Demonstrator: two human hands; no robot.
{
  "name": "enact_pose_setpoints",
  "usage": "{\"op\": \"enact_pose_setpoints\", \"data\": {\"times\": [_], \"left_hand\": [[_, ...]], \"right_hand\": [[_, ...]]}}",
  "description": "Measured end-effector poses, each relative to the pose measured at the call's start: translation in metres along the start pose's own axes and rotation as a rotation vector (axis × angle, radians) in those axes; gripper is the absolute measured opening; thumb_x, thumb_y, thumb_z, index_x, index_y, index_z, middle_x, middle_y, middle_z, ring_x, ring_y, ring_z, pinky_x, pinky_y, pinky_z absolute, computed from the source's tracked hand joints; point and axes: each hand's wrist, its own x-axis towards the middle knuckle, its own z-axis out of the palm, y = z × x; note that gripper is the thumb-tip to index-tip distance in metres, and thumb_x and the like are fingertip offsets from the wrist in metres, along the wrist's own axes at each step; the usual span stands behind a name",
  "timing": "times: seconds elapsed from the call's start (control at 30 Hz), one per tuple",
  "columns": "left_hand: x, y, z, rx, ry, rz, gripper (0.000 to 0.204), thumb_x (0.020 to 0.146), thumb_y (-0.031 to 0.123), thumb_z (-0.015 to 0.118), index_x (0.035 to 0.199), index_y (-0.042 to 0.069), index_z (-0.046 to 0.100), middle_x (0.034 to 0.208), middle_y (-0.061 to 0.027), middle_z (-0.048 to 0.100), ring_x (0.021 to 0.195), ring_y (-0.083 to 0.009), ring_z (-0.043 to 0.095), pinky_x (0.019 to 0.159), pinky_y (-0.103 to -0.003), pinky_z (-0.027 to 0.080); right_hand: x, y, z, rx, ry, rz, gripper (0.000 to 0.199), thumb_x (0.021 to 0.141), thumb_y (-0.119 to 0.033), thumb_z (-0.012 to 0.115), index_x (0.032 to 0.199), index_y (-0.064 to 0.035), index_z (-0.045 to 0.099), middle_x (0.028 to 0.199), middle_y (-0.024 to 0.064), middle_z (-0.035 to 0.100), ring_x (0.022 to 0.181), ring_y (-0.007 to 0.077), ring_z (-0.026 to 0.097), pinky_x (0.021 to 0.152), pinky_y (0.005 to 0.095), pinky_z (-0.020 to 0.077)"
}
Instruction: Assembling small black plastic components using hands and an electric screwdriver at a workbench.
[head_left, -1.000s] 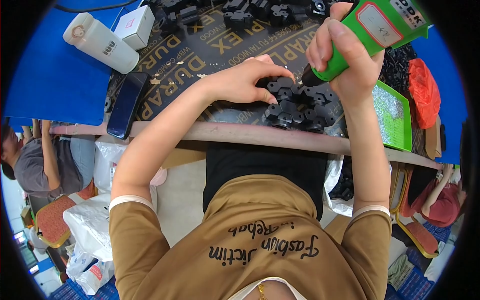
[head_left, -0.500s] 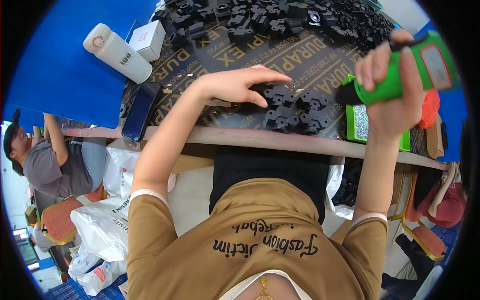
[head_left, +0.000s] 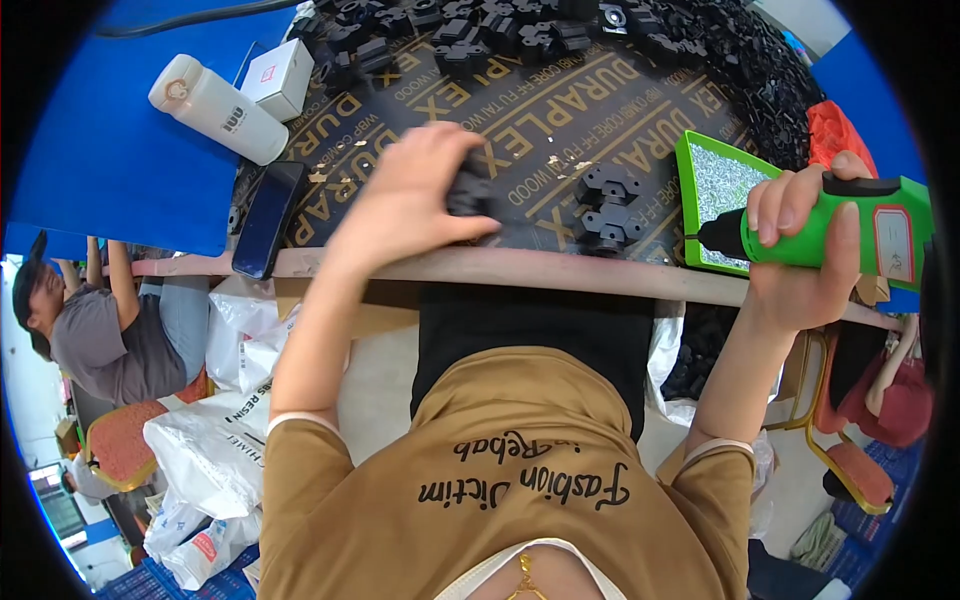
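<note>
My left hand (head_left: 405,200), blurred by motion, is curled round some black plastic parts (head_left: 469,192) on the table, with fingers on the far side and thumb on the near side. How many parts it grips is hidden. To its right, more black plastic brackets (head_left: 610,208) sit together near the table's front edge. My right hand (head_left: 805,235) is wrapped round a green electric screwdriver (head_left: 865,232) with a black nose. The driver lies level, its tip pointing left over the near end of a green tray (head_left: 684,190) full of small silvery screws (head_left: 728,180).
Many black parts (head_left: 460,40) are heaped along the table's far side. On the left are a white bottle (head_left: 225,112), a white box (head_left: 278,80) and a phone (head_left: 268,218). A red plastic bag (head_left: 838,130) lies beyond the tray. People sit at both sides.
My left hand has moved left, taking black parts away from the group of brackets. My right hand has swung the screwdriver down so its tip is over the screw tray.
</note>
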Motion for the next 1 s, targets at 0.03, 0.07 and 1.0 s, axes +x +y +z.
{"op": "enact_pose_setpoints", "data": {"times": [0.03, 0.07, 1.0], "left_hand": [[-0.011, -0.012, -0.006, 0.018, 0.041, -0.077, 0.070, 0.064, 0.034, 0.079, 0.121, 0.006, 0.049, 0.124, -0.0162, 0.048, 0.117, -0.0347, 0.045, 0.099, -0.041, 0.037], [-0.020, -0.023, -0.012, 0.017, 0.002, -0.152, 0.071, 0.063, 0.034, 0.080, 0.122, 0.008, 0.049, 0.125, -0.0161, 0.047, 0.118, -0.0348, 0.045, 0.100, -0.040, 0.036], [0.009, 0.100, 0.076, -0.125, 0.252, -0.182, 0.038, 0.068, 0.036, 0.075, 0.090, 0.007, 0.062, 0.086, -0.0046, 0.057, 0.090, -0.0232, 0.051, 0.078, -0.036, 0.037]], "right_hand": [[0.001, 0.001, 0.002, 0.034, 0.017, -0.024, 0.031, 0.093, -0.016, 0.045, 0.117, 0.0033, 0.041, 0.066, 0.0099, 0.051, 0.052, 0.0159, 0.048, 0.054, 0.0299, 0.0411], [0.001, 0.003, 0.004, 0.034, 0.017, -0.023, 0.031, 0.093, -0.016, 0.045, 0.117, 0.0033, 0.041, 0.066, 0.0099, 0.051, 0.052, 0.0159, 0.048, 0.054, 0.0299, 0.0411], [0.012, 0.053, 0.060, -0.011, -0.058, 0.162, 0.025, 0.089, -0.007, 0.051, 0.111, 0.0032, 0.043, 0.062, 0.0114, 0.051, 0.049, 0.0178, 0.049, 0.048, 0.0293, 0.0419]]}}
